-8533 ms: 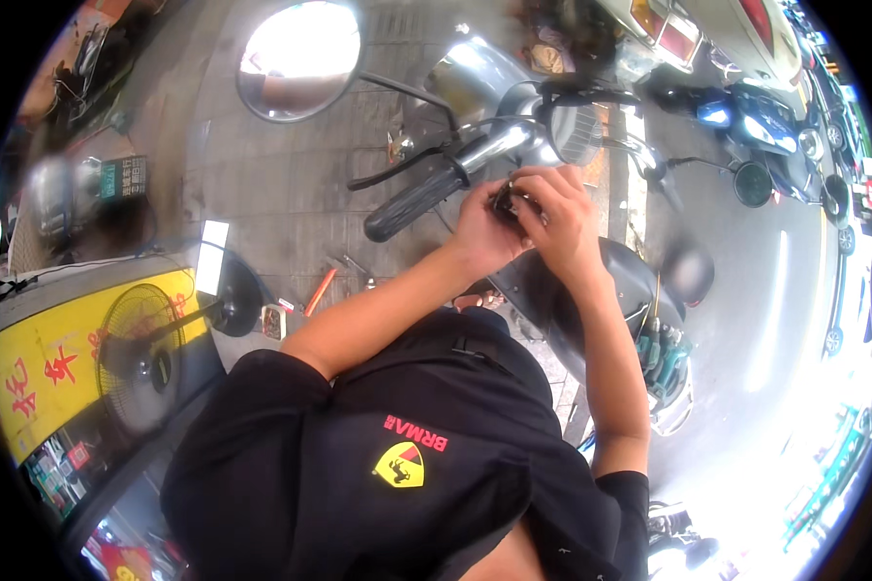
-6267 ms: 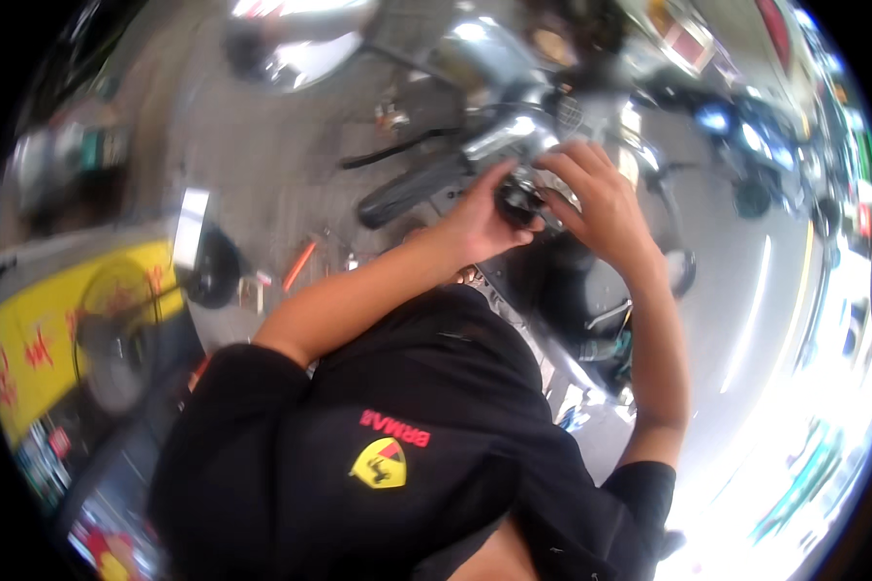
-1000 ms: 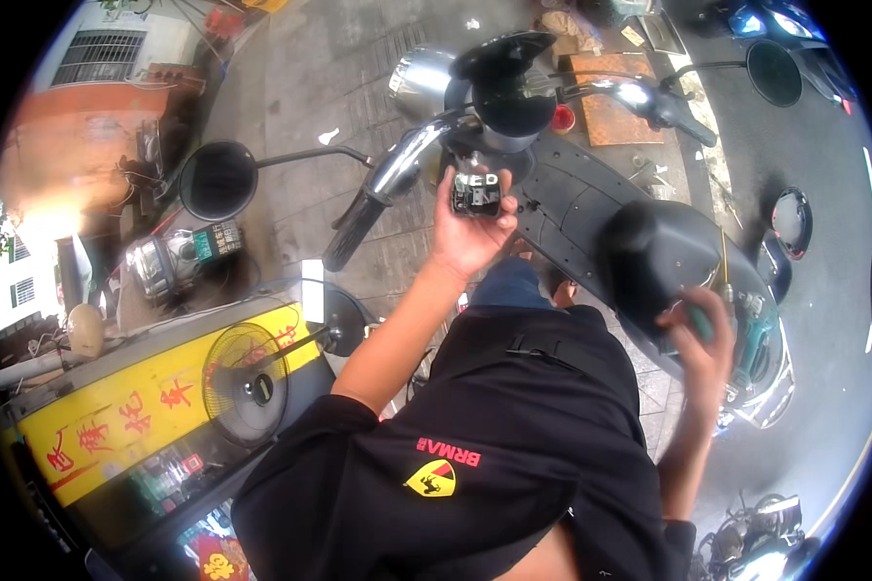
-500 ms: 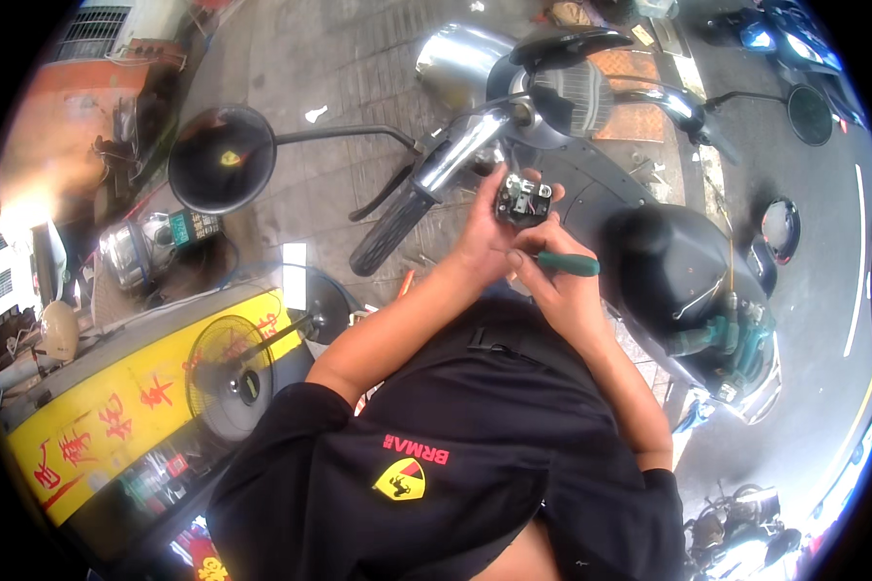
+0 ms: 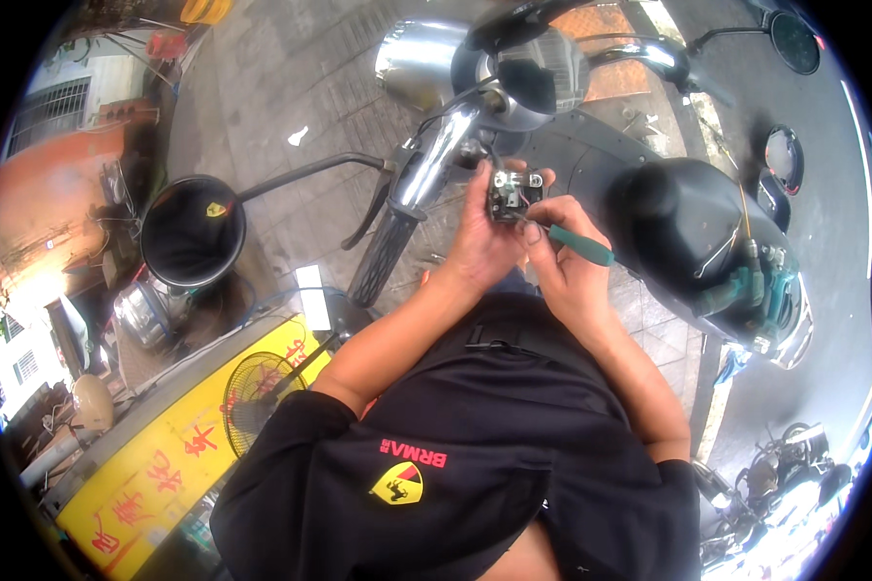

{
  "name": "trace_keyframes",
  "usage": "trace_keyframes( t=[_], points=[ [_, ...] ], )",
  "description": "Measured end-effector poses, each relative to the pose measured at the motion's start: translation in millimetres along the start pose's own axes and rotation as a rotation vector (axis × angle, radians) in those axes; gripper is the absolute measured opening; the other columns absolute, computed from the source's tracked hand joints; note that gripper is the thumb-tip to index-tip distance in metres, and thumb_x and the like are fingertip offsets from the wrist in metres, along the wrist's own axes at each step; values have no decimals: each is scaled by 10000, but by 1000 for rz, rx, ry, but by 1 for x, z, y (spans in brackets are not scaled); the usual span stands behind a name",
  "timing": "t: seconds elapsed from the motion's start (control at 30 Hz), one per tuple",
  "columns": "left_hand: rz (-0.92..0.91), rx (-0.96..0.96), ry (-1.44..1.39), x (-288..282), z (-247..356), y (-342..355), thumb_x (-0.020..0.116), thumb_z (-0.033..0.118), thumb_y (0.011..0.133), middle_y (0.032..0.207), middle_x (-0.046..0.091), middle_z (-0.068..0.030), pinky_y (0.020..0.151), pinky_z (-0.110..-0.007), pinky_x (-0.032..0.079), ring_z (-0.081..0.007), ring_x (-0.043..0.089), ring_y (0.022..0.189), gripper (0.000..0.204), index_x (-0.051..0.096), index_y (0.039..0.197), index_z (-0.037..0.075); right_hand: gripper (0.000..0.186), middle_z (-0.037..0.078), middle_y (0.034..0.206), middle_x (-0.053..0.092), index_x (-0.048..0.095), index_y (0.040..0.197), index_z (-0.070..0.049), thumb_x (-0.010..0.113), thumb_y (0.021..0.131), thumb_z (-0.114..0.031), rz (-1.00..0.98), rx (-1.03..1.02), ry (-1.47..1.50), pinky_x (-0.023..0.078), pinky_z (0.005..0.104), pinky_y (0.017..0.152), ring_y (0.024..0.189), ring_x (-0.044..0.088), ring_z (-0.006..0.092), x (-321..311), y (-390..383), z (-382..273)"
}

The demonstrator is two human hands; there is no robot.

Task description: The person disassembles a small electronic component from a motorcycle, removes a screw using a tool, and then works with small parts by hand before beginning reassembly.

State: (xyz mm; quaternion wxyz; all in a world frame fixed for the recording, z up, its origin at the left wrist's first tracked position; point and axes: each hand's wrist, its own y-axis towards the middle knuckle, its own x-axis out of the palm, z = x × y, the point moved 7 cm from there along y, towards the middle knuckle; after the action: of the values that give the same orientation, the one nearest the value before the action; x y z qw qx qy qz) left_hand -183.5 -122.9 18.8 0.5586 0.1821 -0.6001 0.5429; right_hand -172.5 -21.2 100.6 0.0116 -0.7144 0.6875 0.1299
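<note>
In the middle of the view, just right of the scooter's rubber handgrip (image 5: 384, 253), my left hand (image 5: 479, 232) holds a small black housing (image 5: 515, 197) with its open side up, showing metal contacts inside. My right hand (image 5: 570, 267) is closed on a screwdriver with a green handle (image 5: 578, 243); its shaft points left to the housing's lower edge, where its tip is hard to make out. The housing sits beside the chrome handlebar (image 5: 433, 162).
The black seat (image 5: 675, 219) carries green power tools (image 5: 773, 286). Round mirrors (image 5: 193, 232) flank the handlebars. At lower left stand a yellow signboard (image 5: 170, 465) and a fan (image 5: 257, 402). Road (image 5: 833, 184) runs along the right, with parked two-wheelers (image 5: 785, 465) at lower right.
A second ago my right hand was over the seat with the screwdriver; it has moved up and left to the housing. My left hand has turned the housing, showing its contacts.
</note>
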Motion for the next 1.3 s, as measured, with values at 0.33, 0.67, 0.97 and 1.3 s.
trace_keyframes(
  t=[0.33,0.67,0.97,1.3],
  points=[
    [-66,-18,-21,-10,-4,7,501,534,990,1250,581,-157,919,-438,544,-250,627,1064,422,578,1178,164,139,95,860,634,609,942,-51,677,821,-41,-59,-62,-277,506,368,579,673,647,291,6,7,-19],
    [-88,-55,-59,-9,-5,5,479,539,997,1266,581,-158,899,-429,562,-264,632,1063,431,567,1189,163,140,110,854,634,608,950,-30,678,829,-39,-8,-43,-150,495,345,587,654,634,277,5,3,-11],
    [-90,-66,-51,-7,-3,3,567,532,958,1221,623,-142,969,-409,518,-248,621,1100,436,595,1152,143,134,120,831,635,603,953,-37,676,844,-65,-54,61,-170,495,370,579,635,638,289,5,8,-12],
    [-83,-51,-29,-4,-1,2,554,524,967,1186,636,-143,977,-411,515,-243,623,1099,426,594,1145,139,132,112,832,637,608,961,-49,677,855,-86,-51,63,-170,490,369,565,619,635,281,7,9,-10]
  ],
)
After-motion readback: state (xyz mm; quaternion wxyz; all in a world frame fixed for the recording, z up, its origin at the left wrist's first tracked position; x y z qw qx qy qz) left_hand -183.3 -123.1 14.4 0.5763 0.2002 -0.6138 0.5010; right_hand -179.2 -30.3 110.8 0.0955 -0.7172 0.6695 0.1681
